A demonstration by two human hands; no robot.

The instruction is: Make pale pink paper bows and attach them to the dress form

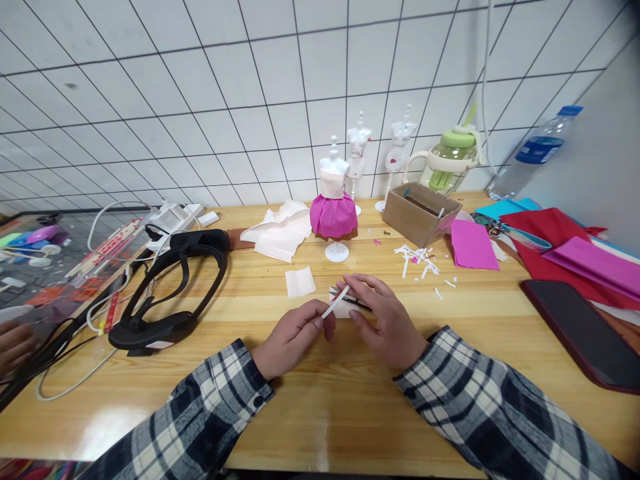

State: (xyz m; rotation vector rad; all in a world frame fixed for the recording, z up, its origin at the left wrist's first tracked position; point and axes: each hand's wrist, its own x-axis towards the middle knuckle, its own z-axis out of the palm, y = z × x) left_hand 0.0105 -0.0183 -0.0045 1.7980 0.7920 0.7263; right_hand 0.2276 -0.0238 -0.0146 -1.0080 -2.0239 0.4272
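Note:
My left hand [295,337] is closed, pinching the near end of a narrow white strip [334,303] that looks like tape. At its far end, the fingertips of my right hand [387,320] meet the strip, with the thumb lower down and apart. A dark, slim tool [356,304] with a metal tip shows beneath the right fingers; its far end is hidden by that hand. Under it is a small pale piece of cloth [343,309]. Another pale square [301,283] lies just beyond my left hand. A mini dress form in a magenta skirt [334,215] stands behind.
Two bare dress forms [400,147], a cardboard box [421,212] and a green-lidded jug [453,160] stand by the wall. White scraps [417,259], magenta cloth [474,245] and a phone [585,330] are rightward. A black headset [173,293] and another person's hand [15,347] are leftward.

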